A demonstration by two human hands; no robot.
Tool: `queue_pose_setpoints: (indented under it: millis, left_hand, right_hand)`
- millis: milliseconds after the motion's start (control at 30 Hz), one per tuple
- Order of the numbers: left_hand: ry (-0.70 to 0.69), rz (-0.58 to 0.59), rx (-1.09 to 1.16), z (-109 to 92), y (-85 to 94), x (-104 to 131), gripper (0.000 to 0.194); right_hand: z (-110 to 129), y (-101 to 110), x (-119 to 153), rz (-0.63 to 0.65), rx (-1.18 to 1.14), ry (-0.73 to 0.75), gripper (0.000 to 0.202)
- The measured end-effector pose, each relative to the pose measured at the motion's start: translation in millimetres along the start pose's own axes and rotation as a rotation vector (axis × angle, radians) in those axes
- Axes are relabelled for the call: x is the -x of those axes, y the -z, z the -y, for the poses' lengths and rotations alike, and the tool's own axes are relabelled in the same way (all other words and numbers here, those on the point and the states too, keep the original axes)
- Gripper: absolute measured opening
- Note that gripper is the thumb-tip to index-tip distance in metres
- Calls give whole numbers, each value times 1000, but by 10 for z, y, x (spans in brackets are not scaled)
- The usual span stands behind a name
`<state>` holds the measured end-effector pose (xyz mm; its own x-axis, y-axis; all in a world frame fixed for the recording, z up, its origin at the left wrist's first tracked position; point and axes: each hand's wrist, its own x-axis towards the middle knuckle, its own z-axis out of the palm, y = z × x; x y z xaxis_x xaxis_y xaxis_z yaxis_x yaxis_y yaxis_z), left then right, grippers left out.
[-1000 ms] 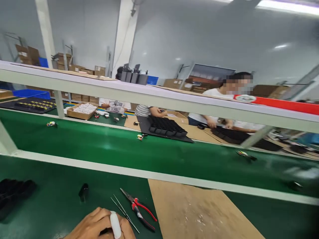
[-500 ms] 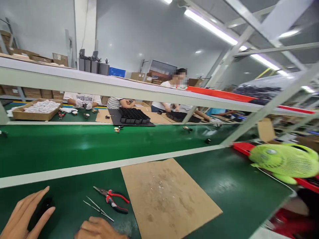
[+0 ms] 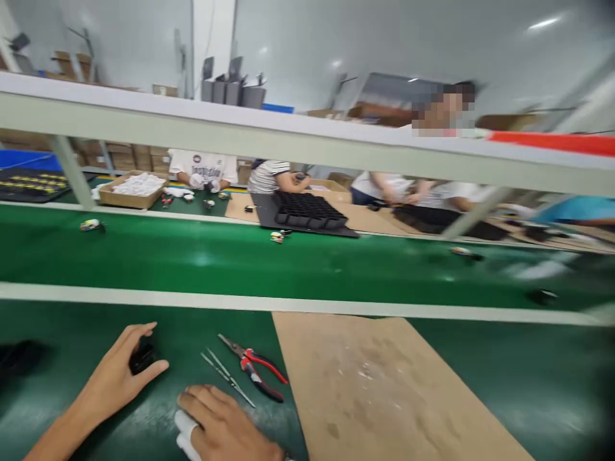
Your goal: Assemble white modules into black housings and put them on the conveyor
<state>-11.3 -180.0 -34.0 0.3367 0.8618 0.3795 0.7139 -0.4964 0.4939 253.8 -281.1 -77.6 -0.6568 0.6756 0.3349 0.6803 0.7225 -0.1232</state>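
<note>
My left hand (image 3: 115, 378) is at the lower left, thumb and fingers spread around a small black part (image 3: 143, 358) on the green bench; the fingers look apart, not clamped on it. Beside the tweezers, my right hand (image 3: 223, 422) rests low in the view, its fingers bent and pressed together, with white wrapping (image 3: 186, 434) on one or more of them. Whatever lies under its fingers is hidden. Metal tweezers (image 3: 228, 378) and red-black pliers (image 3: 254, 366) lie to the right of my hands, left of a stained cardboard sheet (image 3: 365, 390).
A green conveyor (image 3: 230, 269) beyond a pale rail (image 3: 192, 302) carries small parts. Across it, several people work near black trays (image 3: 312, 211) and a box of white pieces (image 3: 134, 189). A shelf beam (image 3: 288, 137) crosses above. A blurred dark object (image 3: 22, 355) sits at far left.
The view has swung left, so the scene sits further right and the green fan has left the frame. More of both hands shows, including the white wrapping.
</note>
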Motion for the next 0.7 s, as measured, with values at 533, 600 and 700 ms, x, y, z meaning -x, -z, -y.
queue_pose_setpoints:
  millis: [533,600,700]
  left_hand:
    - [-58,21,62,-109,65,-3,32]
    - [-82,6,42,-124,72,-7,31]
    - [-130,-38,0,-157,99,-15,36]
  right_hand:
    - [-131,-3,46,-71,-136,14,43]
    - [-159,-105,72,-104,-153,-14,46]
    - [-178,-254,111,-145,-176,-9,49]
